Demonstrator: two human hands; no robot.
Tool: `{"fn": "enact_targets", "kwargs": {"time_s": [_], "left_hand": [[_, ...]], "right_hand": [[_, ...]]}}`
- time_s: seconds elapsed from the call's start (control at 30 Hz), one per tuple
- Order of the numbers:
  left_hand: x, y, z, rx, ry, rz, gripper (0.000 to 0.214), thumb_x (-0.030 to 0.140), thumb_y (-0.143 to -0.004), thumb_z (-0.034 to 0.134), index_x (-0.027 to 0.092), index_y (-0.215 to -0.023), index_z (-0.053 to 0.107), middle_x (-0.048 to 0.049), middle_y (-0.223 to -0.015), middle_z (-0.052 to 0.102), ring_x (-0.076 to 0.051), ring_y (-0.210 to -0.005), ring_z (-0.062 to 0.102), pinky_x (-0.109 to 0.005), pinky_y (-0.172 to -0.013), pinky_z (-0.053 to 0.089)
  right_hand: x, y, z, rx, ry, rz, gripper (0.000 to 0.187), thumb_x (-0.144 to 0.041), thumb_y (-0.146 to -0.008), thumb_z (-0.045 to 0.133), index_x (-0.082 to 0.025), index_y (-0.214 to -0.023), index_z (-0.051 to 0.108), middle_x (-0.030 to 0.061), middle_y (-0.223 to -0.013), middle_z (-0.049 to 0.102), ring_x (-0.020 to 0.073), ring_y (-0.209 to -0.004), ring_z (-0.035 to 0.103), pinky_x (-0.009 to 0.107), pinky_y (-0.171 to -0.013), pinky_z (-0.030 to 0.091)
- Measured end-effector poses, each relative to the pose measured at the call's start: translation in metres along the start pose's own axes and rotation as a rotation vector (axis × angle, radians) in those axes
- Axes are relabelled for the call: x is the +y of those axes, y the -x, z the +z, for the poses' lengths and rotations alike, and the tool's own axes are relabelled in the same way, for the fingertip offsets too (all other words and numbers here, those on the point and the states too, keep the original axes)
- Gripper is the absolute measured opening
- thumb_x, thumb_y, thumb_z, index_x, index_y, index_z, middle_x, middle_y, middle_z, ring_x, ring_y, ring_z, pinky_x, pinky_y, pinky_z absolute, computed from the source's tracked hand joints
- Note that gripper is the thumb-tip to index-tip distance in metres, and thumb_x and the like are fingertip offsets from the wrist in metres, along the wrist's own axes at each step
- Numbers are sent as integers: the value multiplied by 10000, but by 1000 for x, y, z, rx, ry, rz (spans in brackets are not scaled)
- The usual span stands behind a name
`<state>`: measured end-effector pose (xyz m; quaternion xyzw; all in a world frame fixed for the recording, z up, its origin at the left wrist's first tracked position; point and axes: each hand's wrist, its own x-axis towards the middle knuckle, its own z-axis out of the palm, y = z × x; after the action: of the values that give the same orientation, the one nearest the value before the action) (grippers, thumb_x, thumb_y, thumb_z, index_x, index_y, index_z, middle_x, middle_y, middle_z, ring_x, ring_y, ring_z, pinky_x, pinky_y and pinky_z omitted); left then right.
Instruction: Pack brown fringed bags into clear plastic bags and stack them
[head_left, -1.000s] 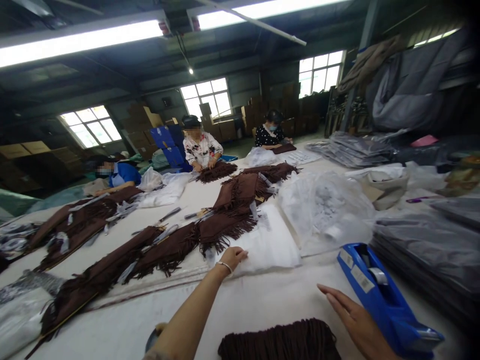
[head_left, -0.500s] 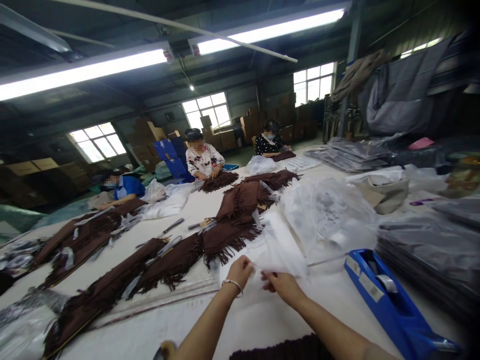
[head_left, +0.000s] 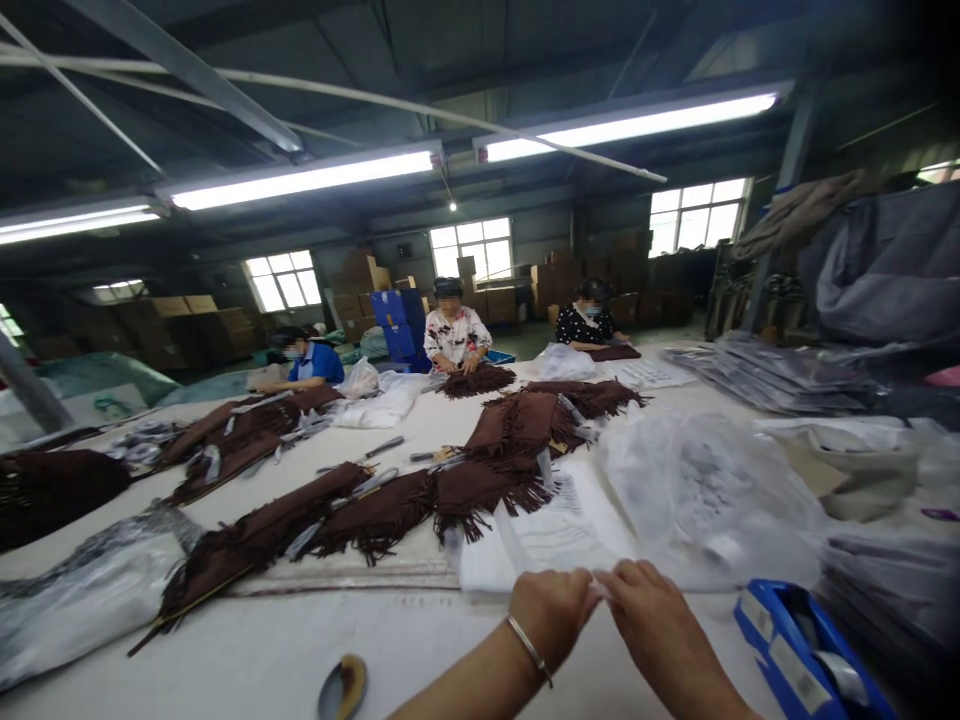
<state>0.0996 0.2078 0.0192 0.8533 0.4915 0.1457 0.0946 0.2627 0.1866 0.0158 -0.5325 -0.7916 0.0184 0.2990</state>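
My left hand (head_left: 553, 608), with a bracelet on its wrist, and my right hand (head_left: 658, 630) are pinched together at the near edge of a clear plastic bag (head_left: 559, 535). The bag comes from a flat stack of bags on the white table (head_left: 247, 660). Both hands are closed on the bag's edge, knuckles toward me. Brown fringed garments (head_left: 480, 480) lie in a row just beyond the stack.
A blue tape dispenser (head_left: 802, 660) sits at the right near edge. Crumpled plastic (head_left: 697, 480) and stacks of bagged goods (head_left: 772, 375) lie to the right. A small oval object (head_left: 343, 688) lies near me. Three people (head_left: 454, 335) work at the far side.
My right hand came over from beside the tape dispenser to meet the left. Both drew the bag's edge toward me. The camera tilted up and panned left.
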Motion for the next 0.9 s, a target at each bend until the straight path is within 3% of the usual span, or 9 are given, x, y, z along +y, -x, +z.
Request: {"fn": "enact_targets", "kwargs": {"time_s": [0.1,0.17,0.23,0.33,0.4,0.5,0.6,0.73,0.9], "left_hand": [[-3,21,-14,-152,-202,20,331,492,-832,507,201,-954,605,-139,-745,671,-291,-708,645,-355,-593,464],[-17,38,-33,-191,-264,-93,188,318,-812,587,191,-945,628,-128,-715,670,-289,-677,650,-347,-581,463],[-39,57,-51,-167,-266,-208,240,140,-853,466,161,-1036,620,-159,-754,669,-298,-718,654,-372,-619,462],[-71,88,-59,-94,-233,-391,430,134,-903,303,133,-1313,431,-238,-957,637,-342,-874,625,-445,-703,441],[-82,108,-45,117,-10,-581,449,235,-922,339,178,-1367,363,-200,-992,631,-318,-940,600,-405,-740,438],[-74,126,-10,325,731,-811,467,322,-866,497,208,-1315,432,-101,-894,652,-229,-860,619,-276,-665,458],[-57,115,24,242,1174,-848,415,348,-863,484,113,-1205,502,-89,-812,661,-162,-679,637,-227,-553,476],[-50,70,50,111,1412,-776,275,232,-878,444,73,-1080,543,-140,-980,669,-136,-792,665,-255,-726,545],[-79,41,64,-128,1497,-758,220,203,-760,638,83,-943,621,-129,-937,697,-177,-817,676,-346,-814,544]], "right_hand": [[28,9,6,-92,118,-2,456,-19,-644,452,-248,-957,692,60,-851,643,237,-858,588,362,-790,481],[41,23,0,-82,141,25,455,-40,-634,452,-231,-967,696,73,-887,648,249,-895,585,368,-817,477],[49,40,-13,-33,138,91,432,-80,-658,453,-203,-995,693,94,-942,652,269,-949,573,387,-861,461],[54,67,-25,103,18,261,406,-180,-738,459,-180,-1096,651,96,-1042,639,270,-1020,548,407,-941,411],[55,86,-19,179,-194,439,428,-241,-769,478,-204,-1179,598,68,-1112,620,235,-1006,557,385,-928,424],[56,111,2,274,-817,783,593,-240,-704,573,-276,-1288,477,4,-1031,637,123,-706,598,276,-665,517],[64,120,22,324,-1236,934,625,-237,-681,607,-303,-1279,439,-35,-909,646,78,-568,579,216,-532,513],[77,115,35,241,-1337,912,357,-272,-730,572,-247,-1085,555,4,-972,667,159,-877,647,354,-819,543],[74,133,48,89,-1360,936,256,-241,-707,574,-194,-956,615,30,-971,687,190,-1029,611,379,-996,442]]}}
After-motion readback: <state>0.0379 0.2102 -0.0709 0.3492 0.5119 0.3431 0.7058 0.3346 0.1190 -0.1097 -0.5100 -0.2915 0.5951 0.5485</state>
